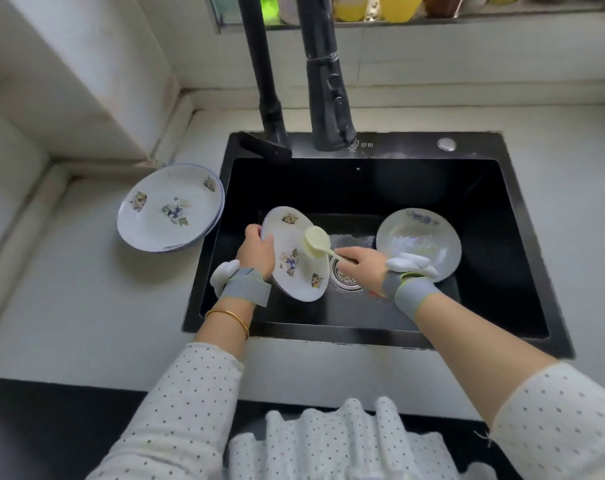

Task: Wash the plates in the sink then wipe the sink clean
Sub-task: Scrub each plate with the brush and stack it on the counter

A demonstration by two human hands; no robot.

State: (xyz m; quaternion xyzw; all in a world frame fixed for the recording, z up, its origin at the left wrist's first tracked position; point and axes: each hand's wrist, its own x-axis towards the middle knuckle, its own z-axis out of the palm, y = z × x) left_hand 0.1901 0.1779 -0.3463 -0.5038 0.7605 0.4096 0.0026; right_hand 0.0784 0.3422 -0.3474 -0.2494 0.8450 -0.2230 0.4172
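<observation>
**In the black sink [363, 188]: floral plate [296, 268] under the dish brush [316, 241]**

Above the sink's left half I see the floral plate held tilted. My left hand [256, 252] grips its left rim, fingers [254, 232] curled over the edge. My right hand [360, 265] has its fingers [346, 252] wrapped round the pale yellow dish brush's handle, and the brush head touches the plate's face. The drain [344, 280] sits between this plate and a second plate [419, 237] lying to the right. A stack of plates [169, 207] rests on the counter [86, 289], left of the sink.
</observation>
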